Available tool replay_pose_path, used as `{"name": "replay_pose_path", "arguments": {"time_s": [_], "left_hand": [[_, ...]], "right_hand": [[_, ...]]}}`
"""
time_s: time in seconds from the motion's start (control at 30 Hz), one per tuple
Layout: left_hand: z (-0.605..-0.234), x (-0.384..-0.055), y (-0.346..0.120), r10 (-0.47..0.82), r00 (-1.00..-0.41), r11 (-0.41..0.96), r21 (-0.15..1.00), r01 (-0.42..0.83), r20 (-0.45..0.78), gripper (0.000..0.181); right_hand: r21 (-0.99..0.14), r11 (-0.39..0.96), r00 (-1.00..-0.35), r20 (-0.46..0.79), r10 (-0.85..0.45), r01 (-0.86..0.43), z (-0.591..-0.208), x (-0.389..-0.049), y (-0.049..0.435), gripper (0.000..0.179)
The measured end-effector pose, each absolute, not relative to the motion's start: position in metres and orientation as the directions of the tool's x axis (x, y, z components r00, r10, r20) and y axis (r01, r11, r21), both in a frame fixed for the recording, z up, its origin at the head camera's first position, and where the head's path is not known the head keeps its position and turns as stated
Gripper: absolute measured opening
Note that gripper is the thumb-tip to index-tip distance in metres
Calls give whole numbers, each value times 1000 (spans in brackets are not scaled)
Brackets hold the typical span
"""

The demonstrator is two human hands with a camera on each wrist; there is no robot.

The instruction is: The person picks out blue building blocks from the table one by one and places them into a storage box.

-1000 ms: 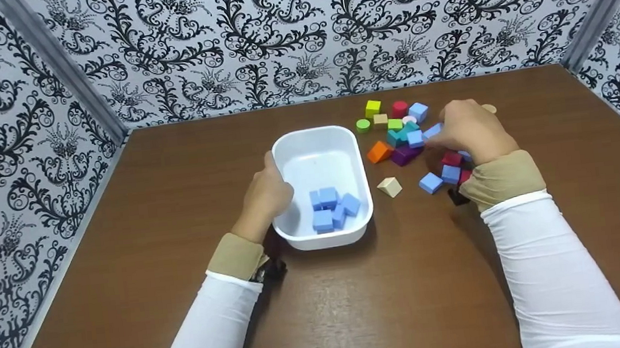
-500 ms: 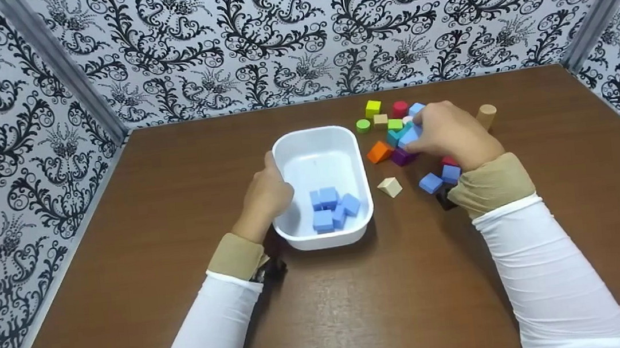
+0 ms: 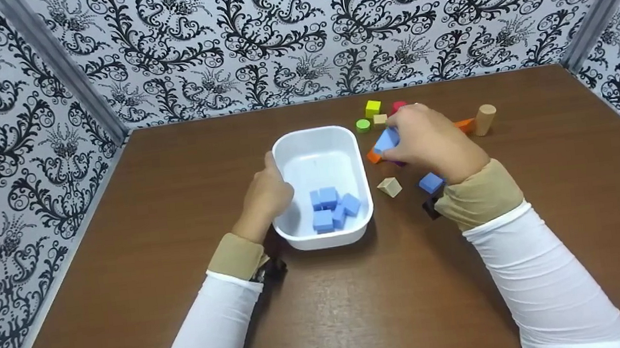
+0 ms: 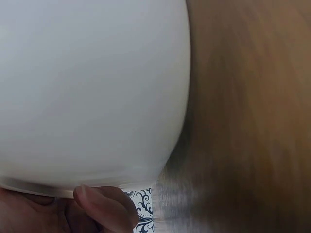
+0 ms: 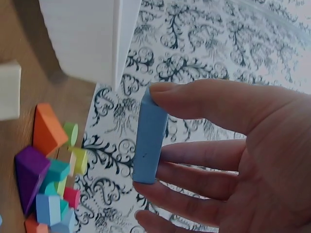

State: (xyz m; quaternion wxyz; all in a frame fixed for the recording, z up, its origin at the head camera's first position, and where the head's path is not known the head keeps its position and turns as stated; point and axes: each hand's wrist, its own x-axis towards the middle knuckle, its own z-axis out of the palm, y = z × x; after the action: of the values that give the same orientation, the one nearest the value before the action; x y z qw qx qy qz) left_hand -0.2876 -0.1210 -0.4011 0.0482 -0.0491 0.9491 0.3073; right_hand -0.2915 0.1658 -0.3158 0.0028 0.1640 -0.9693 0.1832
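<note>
My left hand [image 3: 267, 194] grips the left rim of a white plastic container [image 3: 317, 164] standing on the brown table. Its fingers [image 4: 104, 208] show at the rim in the left wrist view. Several blue blocks [image 3: 323, 219] lie at the container's near end. Right of the container, my right hand [image 3: 437, 140] pinches an oblong blue block [image 5: 150, 141] between thumb and fingers. That block is raised above the table, with the pile of coloured blocks below it. The hand hides much of the pile in the head view.
A purple block [image 5: 31, 174], an orange triangular block [image 5: 48, 128] and several smaller pieces make up the pile. Nearer lie a cream triangular block [image 3: 390, 187] and a blue block [image 3: 431, 182]. A wooden cylinder [image 3: 484, 120] stands at the right. Patterned walls [image 3: 295, 37] border the table.
My right hand has lifted the oblong blue block from the pile and moved left with it toward the container. My left hand and the container have stayed in place.
</note>
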Motion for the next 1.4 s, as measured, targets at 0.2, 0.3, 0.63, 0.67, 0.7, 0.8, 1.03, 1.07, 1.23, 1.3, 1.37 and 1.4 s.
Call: {"name": "replay_pose_path", "arguments": {"time_s": [0.2,0.3,0.63,0.67,0.7,0.8,1.03,1.07,1.23,1.3,1.37,1.4], "left_hand": [[-401,-289,-121,-74,-988,807,574,-138,-133,84],[-401,-289,-121,-73,-989,806,576,-134,-129,83],[-402,-289,-121,-67,-992,817,565,-117,-107,82],[-402,-289,-121,-68,-992,817,565,-118,-108,82],[-403,-289,-121,-69,-992,817,564,-119,-109,82],[-402,-289,-121,-72,-991,818,562,-122,-111,83],[-403,-289,-121,-75,-991,813,568,-124,-110,83],[-403,-289,-121,-75,-991,812,570,-124,-109,83],[-403,-289,-121,-73,-992,808,577,-121,-105,82],[-403,-289,-121,-74,-992,809,576,-119,-102,83],[-403,-289,-121,-69,-993,809,578,-113,-98,83],[-403,-288,-121,-68,-993,809,578,-110,-95,83]], "right_hand": [[-319,856,-914,117,-389,-406,-321,-286,149,33],[-305,846,-899,125,-420,-437,-325,-285,142,39],[-282,800,-847,115,-519,-529,-331,-279,124,45],[-276,797,-841,110,-529,-537,-331,-278,123,47],[-275,793,-837,103,-538,-543,-331,-277,121,49],[-283,781,-823,67,-563,-557,-331,-274,116,55],[-283,749,-784,18,-620,-599,-338,-271,110,61],[-281,743,-777,18,-630,-608,-338,-270,110,60],[-264,719,-747,8,-665,-643,-342,-268,106,57],[-265,709,-736,2,-677,-653,-343,-267,105,56],[-267,691,-719,7,-695,-672,-345,-266,102,52],[-266,681,-708,10,-706,-682,-346,-266,101,51]]}}
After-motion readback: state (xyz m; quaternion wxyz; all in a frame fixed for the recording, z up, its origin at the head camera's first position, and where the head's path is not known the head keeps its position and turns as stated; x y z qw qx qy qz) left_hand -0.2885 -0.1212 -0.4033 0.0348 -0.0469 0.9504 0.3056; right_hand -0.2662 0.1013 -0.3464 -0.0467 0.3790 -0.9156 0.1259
